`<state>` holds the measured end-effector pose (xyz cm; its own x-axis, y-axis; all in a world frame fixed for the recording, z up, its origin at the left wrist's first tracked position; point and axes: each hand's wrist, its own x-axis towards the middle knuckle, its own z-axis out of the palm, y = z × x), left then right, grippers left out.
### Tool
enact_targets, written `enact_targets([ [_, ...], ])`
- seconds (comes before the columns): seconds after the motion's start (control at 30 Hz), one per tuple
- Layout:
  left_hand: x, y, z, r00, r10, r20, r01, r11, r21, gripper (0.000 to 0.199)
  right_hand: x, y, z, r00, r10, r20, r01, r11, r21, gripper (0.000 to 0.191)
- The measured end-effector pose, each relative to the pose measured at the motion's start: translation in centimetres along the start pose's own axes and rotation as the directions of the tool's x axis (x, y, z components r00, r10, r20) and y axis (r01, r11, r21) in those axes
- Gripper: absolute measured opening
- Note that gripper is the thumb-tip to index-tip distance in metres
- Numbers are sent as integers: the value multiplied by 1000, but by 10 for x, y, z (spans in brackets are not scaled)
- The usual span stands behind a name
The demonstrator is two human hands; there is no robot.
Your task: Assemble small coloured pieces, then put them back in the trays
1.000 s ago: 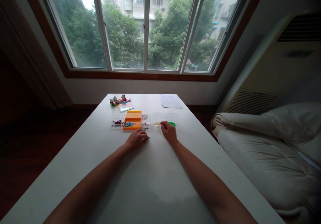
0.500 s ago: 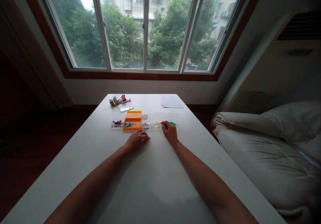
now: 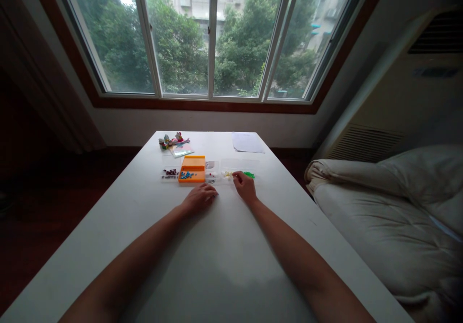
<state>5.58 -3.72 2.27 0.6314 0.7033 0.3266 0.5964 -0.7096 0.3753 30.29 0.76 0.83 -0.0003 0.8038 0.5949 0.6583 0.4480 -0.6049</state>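
Observation:
My left hand (image 3: 198, 197) rests low over the white table (image 3: 217, 255), fingers curled together around a small blue piece, of which only a speck shows at the fingertips. My right hand (image 3: 244, 186) is closed in a pinch at a clear plastic box (image 3: 240, 163). Cream-coloured small pieces (image 3: 227, 174) lie by its fingertips, and bright green pieces (image 3: 249, 174) lie behind it in the same box. Whatever the right fingers pinch is hidden. Just beyond my left hand is an orange tray (image 3: 194, 168), its near part scattered with small blue pieces (image 3: 186, 174).
A clear box with dark brown pieces (image 3: 170, 172) stands left of the orange tray. Small colourful figures (image 3: 172, 141) and a shiny card (image 3: 183, 151) lie at the back left. Paper sheets (image 3: 248, 142) lie at the back right. A padded beige seat (image 3: 376, 217) adjoins the table's right side.
The view has tilted slightly down, so the window and table sit a little higher. Both hands stay in nearly the same places; the blue speck at my left fingertips shows less.

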Motion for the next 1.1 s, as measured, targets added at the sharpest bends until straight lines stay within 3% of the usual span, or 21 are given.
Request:
enact_targets([
  [0.27, 1, -7, 2, 999, -17, -34, 17, 1000, 8, 29, -1, 2, 2, 1000, 1, 19, 0, 1000, -9, 22],
  [0.47, -3, -30, -8, 971, -142, -194, 147, 989, 16, 29, -2, -2, 3, 998, -29, 51, 30, 999, -17, 21],
  [0.53, -5, -43, -16, 934, -230, -274, 233, 972, -23, 29, -3, -4, 3, 997, -41, 67, 43, 999, -19, 21],
  [0.67, -12, -72, -33, 813, -409, -415, 385, 912, -143, 31, -4, -9, 2, 994, -69, 89, 71, 997, -14, 20],
  [0.87, -30, -107, -50, 513, -662, -547, 613, 728, -307, 34, -5, -9, 3, 989, -84, 119, 85, 996, -4, 20],
  [0.93, -34, -114, -51, 452, -707, -544, 647, 680, -345, 36, -5, -8, 3, 987, -90, 130, 91, 996, -1, 20],
  [1.0, -36, -118, -49, 439, -714, -545, 656, 669, -350, 36, -6, -7, 4, 983, -98, 156, 100, 995, -6, 20],
  [1.1, -33, -115, -43, 504, -651, -568, 621, 730, -285, 34, -7, -7, 7, 956, -133, 263, 144, 989, -24, 17],
])
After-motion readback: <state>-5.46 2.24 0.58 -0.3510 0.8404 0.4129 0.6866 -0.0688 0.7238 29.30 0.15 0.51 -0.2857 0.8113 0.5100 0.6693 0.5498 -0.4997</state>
